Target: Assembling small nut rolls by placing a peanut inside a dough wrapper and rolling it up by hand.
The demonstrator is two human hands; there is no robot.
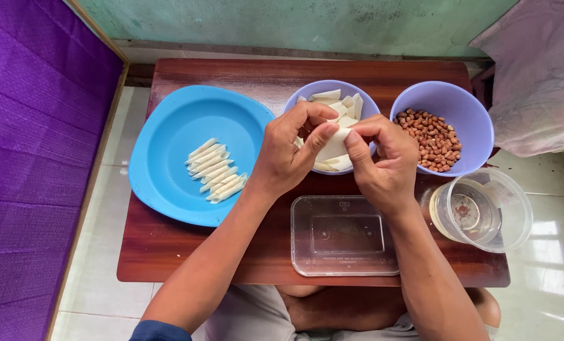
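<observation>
Both hands over desk [168,252] centre: left hand [288,155] & right hand [383,161] w/ fingers pinched on one white dough sheet [333,146], held just above the middle purple bowl [307,95] of more sheets. Blue plate [168,183] at left edge carries a row of rolled white sticks [215,172]; purple bowl of peanuts [458,107] at back-right corner. Clear rectangular container [342,237], upside down, sits at front edge centre, embossed label unreadable; round clear tub [484,211] w/ liquid at front-right corner.

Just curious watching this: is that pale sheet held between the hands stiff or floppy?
Probably floppy: the pale sheet curves between the left hand and right hand. Likely light and thin, since fingertips alone hold it. The rolled pieces on the blue plate suggest it bends without cracking.
</observation>
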